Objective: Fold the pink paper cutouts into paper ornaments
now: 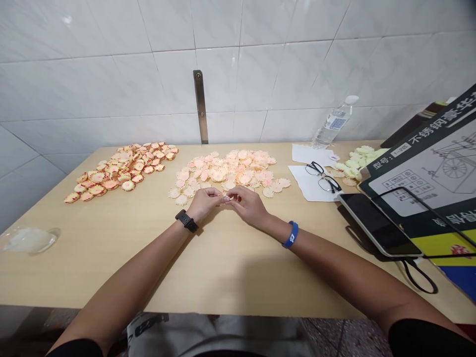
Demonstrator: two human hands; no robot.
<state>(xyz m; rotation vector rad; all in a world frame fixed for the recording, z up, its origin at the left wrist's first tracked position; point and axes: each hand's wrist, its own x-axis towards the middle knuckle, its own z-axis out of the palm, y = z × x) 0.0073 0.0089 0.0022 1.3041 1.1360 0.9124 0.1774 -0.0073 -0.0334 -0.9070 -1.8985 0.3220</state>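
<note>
My left hand, with a black watch on its wrist, meets my right hand at the near edge of a pile of pale pink flower-shaped pieces. Both hands are closed in a pinch, fingertips almost touching. Between them is a small pale flower-shaped piece, mostly hidden by the fingers. My right wrist wears a blue band. Left of the pink pile lies a heap of red-edged flower-shaped pieces, stacked in thicker layers.
A clear cup of whitish stuff is at far left. On the right are eyeglasses on white paper, a water bottle, pale green pieces, a phone and a large printed box. A tiled wall backs the table.
</note>
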